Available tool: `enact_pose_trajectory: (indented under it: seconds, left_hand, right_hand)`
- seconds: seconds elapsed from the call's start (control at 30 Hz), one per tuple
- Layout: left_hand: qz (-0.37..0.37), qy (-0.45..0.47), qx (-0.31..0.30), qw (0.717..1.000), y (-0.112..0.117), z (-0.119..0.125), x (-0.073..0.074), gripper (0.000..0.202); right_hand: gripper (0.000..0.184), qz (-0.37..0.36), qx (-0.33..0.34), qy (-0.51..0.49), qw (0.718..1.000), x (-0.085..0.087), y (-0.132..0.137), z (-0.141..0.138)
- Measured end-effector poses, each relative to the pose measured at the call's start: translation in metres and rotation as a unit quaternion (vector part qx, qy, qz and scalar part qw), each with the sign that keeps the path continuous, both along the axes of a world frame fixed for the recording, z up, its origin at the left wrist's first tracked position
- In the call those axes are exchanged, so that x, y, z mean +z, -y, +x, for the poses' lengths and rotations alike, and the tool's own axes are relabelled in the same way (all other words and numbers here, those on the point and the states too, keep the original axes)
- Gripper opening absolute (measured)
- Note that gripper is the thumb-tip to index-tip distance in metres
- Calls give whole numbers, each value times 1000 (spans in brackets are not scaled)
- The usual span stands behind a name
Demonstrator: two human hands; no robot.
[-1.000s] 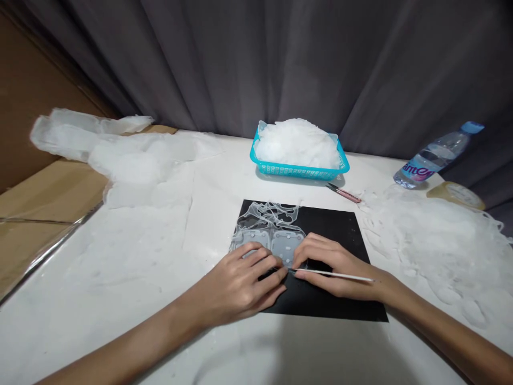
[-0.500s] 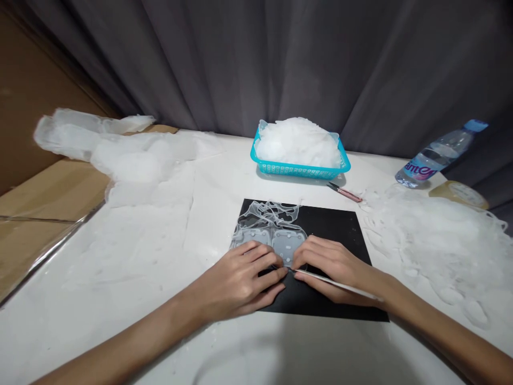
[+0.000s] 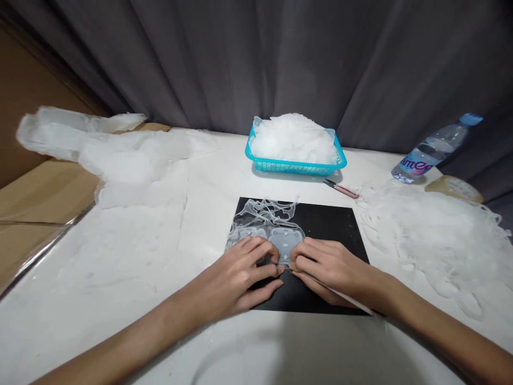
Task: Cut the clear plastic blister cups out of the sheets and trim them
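Note:
A translucent moulded silicone sheet (image 3: 280, 239) with trailing strips of trimmed edge lies on a black mat (image 3: 332, 224) in the middle of the white table. My left hand (image 3: 240, 275) lies on the sheet's near left part, fingers curled and pressing it down. My right hand (image 3: 326, 267) is closed in a pinch at the sheet's near edge, fingertips almost touching the left hand's. It holds a thin white stick-like tool (image 3: 344, 297) that runs back under the hand toward the wrist.
A turquoise basket (image 3: 296, 167) heaped with white translucent pieces stands behind the mat. Small pink-handled snips (image 3: 341, 188) lie to its right. A water bottle (image 3: 435, 148) and a tape roll (image 3: 455, 188) are at the far right. Heaps of trimmed strips (image 3: 433, 235) lie right, translucent sheets (image 3: 120, 160) left.
My right hand has turned, so the thin tool now runs under the hand toward the wrist instead of sticking out sideways. Both hands crept slightly up the sheet.

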State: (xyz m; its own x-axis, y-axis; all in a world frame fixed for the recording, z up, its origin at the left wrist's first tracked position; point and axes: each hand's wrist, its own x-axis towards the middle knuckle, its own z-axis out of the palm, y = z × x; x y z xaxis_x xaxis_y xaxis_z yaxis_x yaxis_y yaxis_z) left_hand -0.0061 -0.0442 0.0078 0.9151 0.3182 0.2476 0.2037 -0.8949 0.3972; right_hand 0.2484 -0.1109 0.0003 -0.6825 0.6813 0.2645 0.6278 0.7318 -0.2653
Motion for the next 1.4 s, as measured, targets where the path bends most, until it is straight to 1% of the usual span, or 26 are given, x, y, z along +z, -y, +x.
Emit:
enact_pose_trajectory:
  seconds: [0.07,0.13,0.2,0.33,0.43,0.5,0.57,0.67,0.83,0.97,1.03,1.1,1.17,1.23,1.3,1.4]
  left_hand:
    - [4,1,10,1000,1,1,1,17]
    - [9,3,19,1000,3,2,2,17]
    - [11,7,26,1000,4,3,2,17]
    - [9,14,32,999,7,2,2,16]
    - [7,11,38,999,8,2,0,15]
    - [10,11,41,999,8,2,0,15]
    - [19,13,43,999,8,2,0,15]
    - [23,10,45,999,8,3,0,16]
    - [16,12,44,999,6,0,-1,15]
    - [37,-6,18,999,4,-2,-1,19]
    - [53,-12,14,998,5,-2,0,21]
    - [64,-12,18,998,6,-2,1,22]
    - [65,-8,22,998,8,-1,1,20]
    - [55,1,26,998,10,0,1,18]
    - [42,11,39,998,11,1,1,16]
    - [31,15,59,998,12,3,0,14]
  right_hand:
    - [12,-14,10,31,999,0,4,2]
    - [12,-9,13,36,999,-3,6,3]
    - [12,22,10,28,999,-8,8,1]
    - [19,109,-5,23,994,-17,8,-8]
    - [16,136,-16,21,990,-19,8,-11]
    - [14,127,-9,22,992,-17,8,-9]
    - [14,86,7,29,996,-14,7,-4]
    - [11,17,13,20,1000,-7,5,2]
    - [8,13,18,-11,1000,1,2,5]
    - [7,-29,7,-36,999,2,0,5]
    - [7,-23,7,-41,999,0,-1,4]
    - [7,6,8,-35,999,-4,-1,2]
    - [7,41,10,-18,999,-9,1,1]
    - [13,59,15,10,998,-12,3,0]
    - [15,51,19,26,998,-13,4,-1]
    - [8,11,7,-20,1000,-9,3,0]
